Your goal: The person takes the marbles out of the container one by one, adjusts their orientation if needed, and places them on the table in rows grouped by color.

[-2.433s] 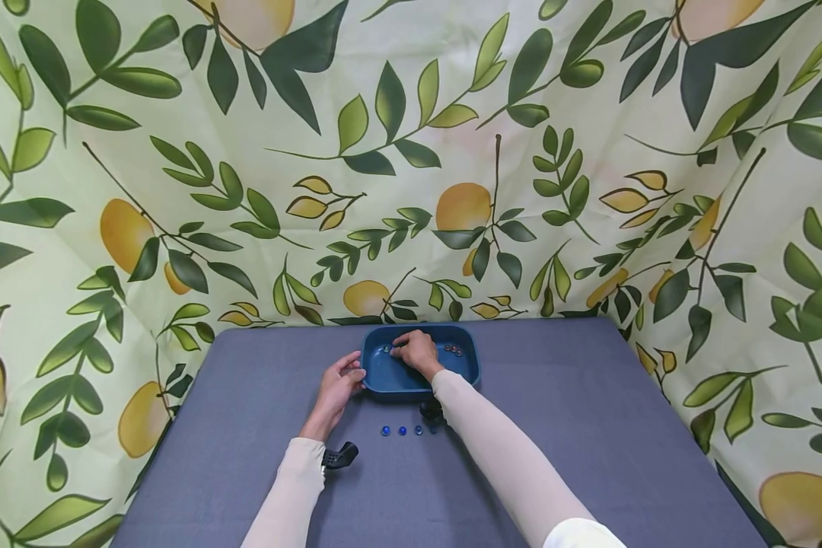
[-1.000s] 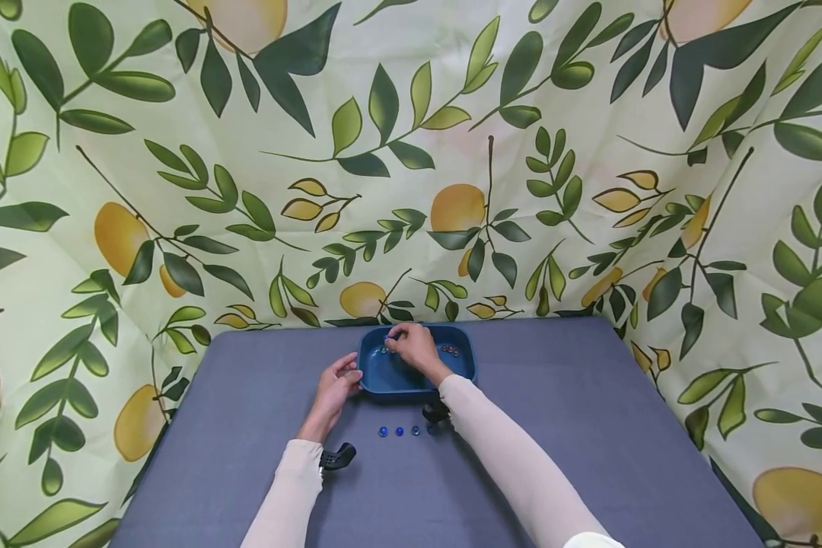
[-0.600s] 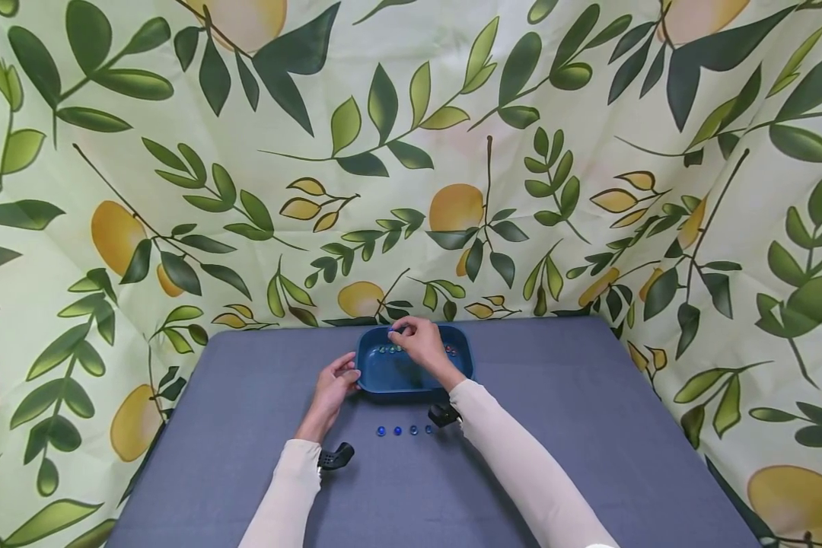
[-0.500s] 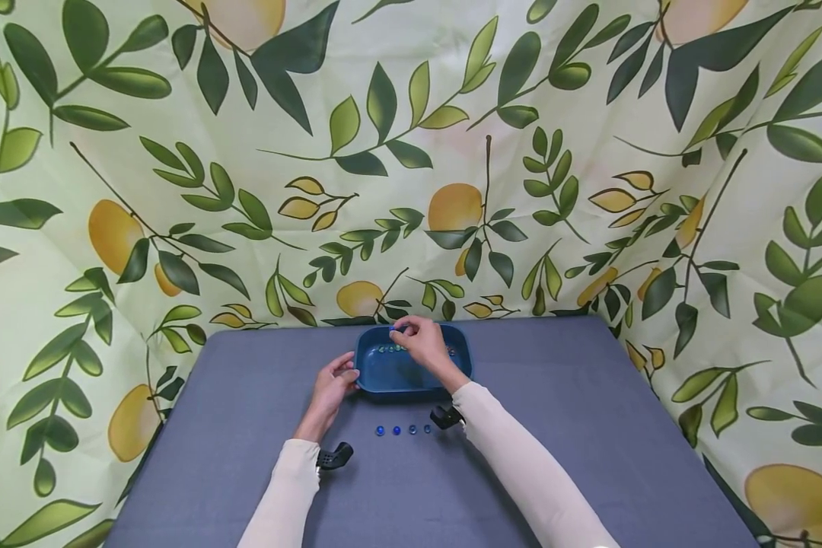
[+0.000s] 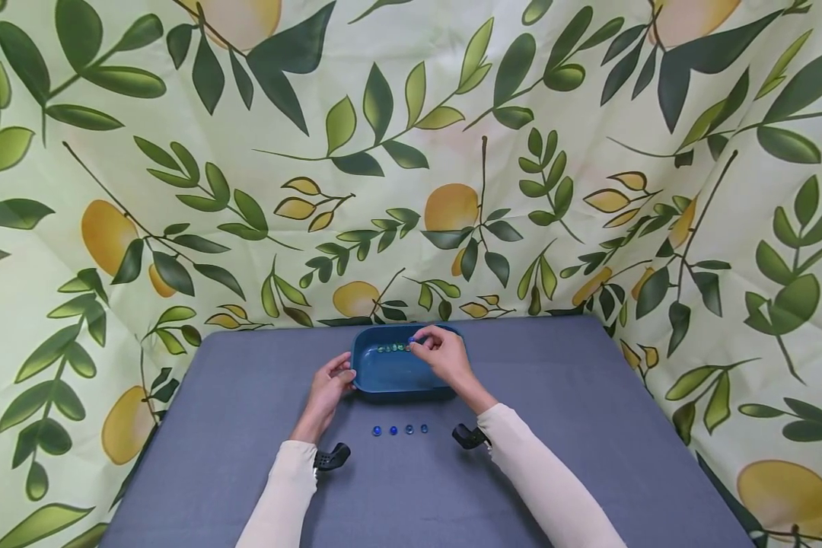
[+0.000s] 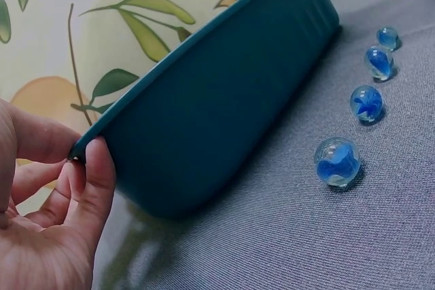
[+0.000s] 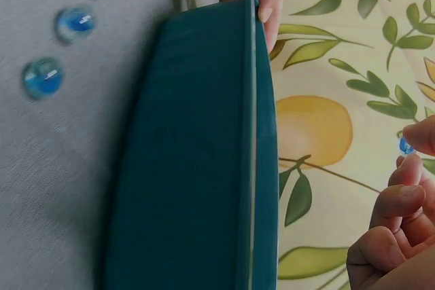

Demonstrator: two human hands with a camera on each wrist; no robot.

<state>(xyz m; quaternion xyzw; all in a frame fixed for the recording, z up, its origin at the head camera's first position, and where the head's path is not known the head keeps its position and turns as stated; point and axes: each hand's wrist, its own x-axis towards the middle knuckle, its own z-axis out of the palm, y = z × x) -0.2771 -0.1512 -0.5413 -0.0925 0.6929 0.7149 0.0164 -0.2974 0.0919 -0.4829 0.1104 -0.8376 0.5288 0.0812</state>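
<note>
Blue tray (image 5: 392, 374): rounded rectangle, long axis running left to right, short ends facing left and right, mouth up; it sits flat near the far edge of the tabletop (image 5: 246, 426), about midway across.
Left hand (image 5: 326, 388): at the tray's left end, thumb and fingers curled, pinching the rim.
Right hand (image 5: 449, 361): over the tray's right half, thumb and index finger pinching a single marble, the other fingers bent.
Held marble (image 5: 412, 340): small, blue, gripped at the fingertips over the far part of the tray.
Marbles in the tray (image 5: 394, 347): a short row, mostly greenish, along the far side, parallel to the long axis and ending beside the right fingertips; the view behind that hand is blocked.
Marbles on the tabletop (image 5: 393, 431): four, clear glass with blue swirls, spaced apart left to right on the near side of the tray.
Surface: grey-blue woven cloth.
Room: pale fabric backdrop (image 5: 383, 251) printed with green leaves and yellow-orange fruit, on the far, left and right sides.
Arms: off-white sleeves (image 5: 544, 476), a black device (image 5: 333, 457) at each wrist.
</note>
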